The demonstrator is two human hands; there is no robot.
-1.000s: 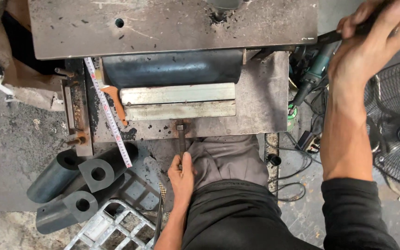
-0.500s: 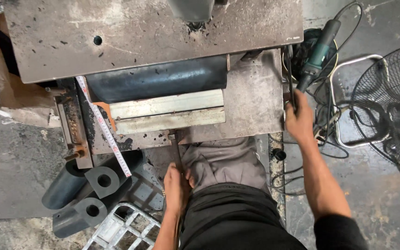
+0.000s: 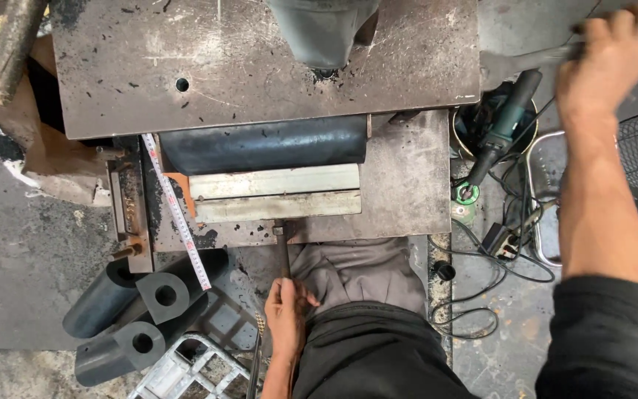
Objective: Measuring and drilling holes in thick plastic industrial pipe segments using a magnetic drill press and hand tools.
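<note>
- Gripping a thin metal rod (image 3: 283,251), the left hand (image 3: 286,316) has its fingers curled tight around the near end.
- The rod runs up to the pale metal bars (image 3: 275,193) clamped under a dark rubber block (image 3: 263,145).
- The right hand (image 3: 608,55) reaches up to a lever (image 3: 533,58), blurred; I cannot tell its grip.
- A tape measure (image 3: 175,210) lies left of the bars.

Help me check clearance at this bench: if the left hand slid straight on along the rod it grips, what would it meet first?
The left hand points up the dark rod. Going straight on, it would likely meet the front edge of the steel plate, beside the two pale bars; heights are unclear.
</note>
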